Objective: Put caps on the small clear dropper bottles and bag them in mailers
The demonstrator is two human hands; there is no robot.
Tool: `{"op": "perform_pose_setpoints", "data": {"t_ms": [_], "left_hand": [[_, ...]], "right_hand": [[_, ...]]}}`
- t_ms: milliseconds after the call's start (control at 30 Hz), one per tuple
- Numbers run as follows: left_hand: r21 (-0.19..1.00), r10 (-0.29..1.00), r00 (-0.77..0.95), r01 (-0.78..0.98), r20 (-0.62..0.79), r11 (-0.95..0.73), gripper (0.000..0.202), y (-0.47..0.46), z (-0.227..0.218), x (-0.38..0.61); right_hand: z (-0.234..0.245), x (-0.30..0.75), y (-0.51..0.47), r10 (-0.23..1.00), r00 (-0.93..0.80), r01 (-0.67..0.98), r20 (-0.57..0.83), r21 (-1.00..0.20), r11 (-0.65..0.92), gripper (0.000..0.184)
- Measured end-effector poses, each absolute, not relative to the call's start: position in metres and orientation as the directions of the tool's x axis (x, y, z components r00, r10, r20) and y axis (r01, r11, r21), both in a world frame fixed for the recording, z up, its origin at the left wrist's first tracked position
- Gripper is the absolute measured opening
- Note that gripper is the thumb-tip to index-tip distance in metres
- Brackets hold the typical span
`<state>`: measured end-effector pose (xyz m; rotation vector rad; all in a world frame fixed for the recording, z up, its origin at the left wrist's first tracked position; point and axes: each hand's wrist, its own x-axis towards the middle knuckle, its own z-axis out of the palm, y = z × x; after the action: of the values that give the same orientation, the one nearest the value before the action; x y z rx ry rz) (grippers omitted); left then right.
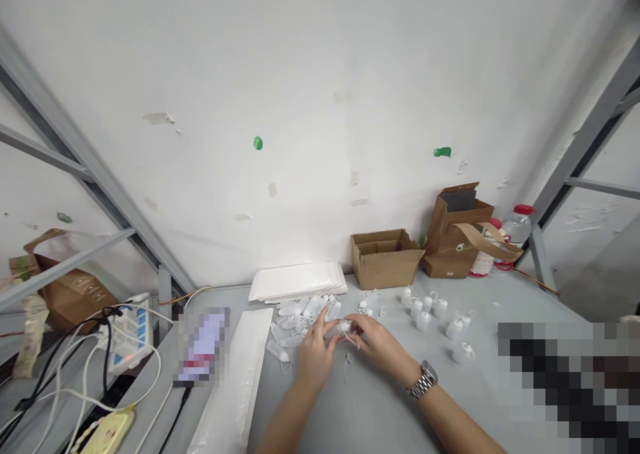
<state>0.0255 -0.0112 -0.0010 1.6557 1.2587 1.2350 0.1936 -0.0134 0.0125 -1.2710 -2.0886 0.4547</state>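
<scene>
Left hand: the left hand [315, 351] curls its fingers about the body of a small clear bottle [333, 332], thumb on the near side; it is closed on it, not spread.
Right hand: the right hand [371, 341], with a watch [424, 379] at its wrist, pinches at the bottle's white top; a thin strap hangs below the fingertips.
Held bottle: between the two hands, just above the middle of the bench [390, 411], lying over on its side; the fingers cover too much to tell whether its top is fully seated.
Pile: left and far of the hands, a heap of clear bottles [289, 323] lies on its side, many overlapping.
Small parts: a loose strap [349, 359] lies near, below the hands; a few white pieces [363, 304] lie just beyond them.
Standing group: to the right, about eight white-topped bottles [423, 321], mostly upright and spaced apart.
Progress: judging by the layout, the standing group looks done, the held one looks in hand, and the pile looks left over; more seem to remain than are finished, though the overlap prevents a count.
Far edge: white packs [297, 284], an open box [385, 274] and a paper bag [443, 247] stand or lie by the wall.
Left side: a long white pack [233, 381] lies near a blurred phone [203, 347].
</scene>
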Motion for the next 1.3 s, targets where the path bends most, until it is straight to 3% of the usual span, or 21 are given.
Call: {"op": "perform_pose_setpoints", "data": {"t_ms": [100,233,367,633,833,1000,1200,1300], "left_hand": [[0.896,0.951,0.118,0.320,0.285,-0.308,0.046,-0.009,-0.003,0.023],[0.847,0.914,0.214,0.349,0.344,-0.400,0.035,-0.007,-0.008,0.021],[0.845,0.913,0.206,0.349,0.353,-0.406,0.043,-0.007,-0.009,0.021],[0.824,0.928,0.254,0.435,0.274,-0.362,0.051,-0.006,-0.011,0.020],[0.758,0.907,0.296,0.502,0.301,-0.416,0.052,-0.007,-0.015,0.022],[0.620,0.858,0.315,0.594,0.406,-0.512,0.050,-0.011,-0.013,0.025],[0.372,0.766,0.352,0.717,0.538,-0.590,0.047,-0.015,-0.012,0.027],[0.361,0.755,0.324,0.727,0.570,-0.584,0.049,-0.014,-0.012,0.027]], "right_hand": [[0.014,0.194,-0.015,0.851,-0.365,0.615,0.378,-0.588,0.525,0.020],[0.014,0.192,-0.016,0.864,-0.343,0.683,0.368,-0.534,0.499,0.017],[0.013,0.189,-0.016,0.858,-0.330,0.715,0.393,-0.490,0.499,0.017],[0.010,0.192,-0.014,0.816,-0.369,0.631,0.445,-0.524,0.572,0.017],[0.014,0.194,-0.014,0.794,-0.412,0.697,0.446,-0.407,0.590,0.017],[0.012,0.191,-0.015,0.775,-0.454,0.762,0.439,-0.259,0.593,0.023],[-0.004,0.173,-0.017,0.890,-0.209,0.801,0.406,-0.450,0.394,0.039],[-0.005,0.171,-0.017,0.930,-0.130,0.772,0.343,-0.554,0.312,0.043]]}}
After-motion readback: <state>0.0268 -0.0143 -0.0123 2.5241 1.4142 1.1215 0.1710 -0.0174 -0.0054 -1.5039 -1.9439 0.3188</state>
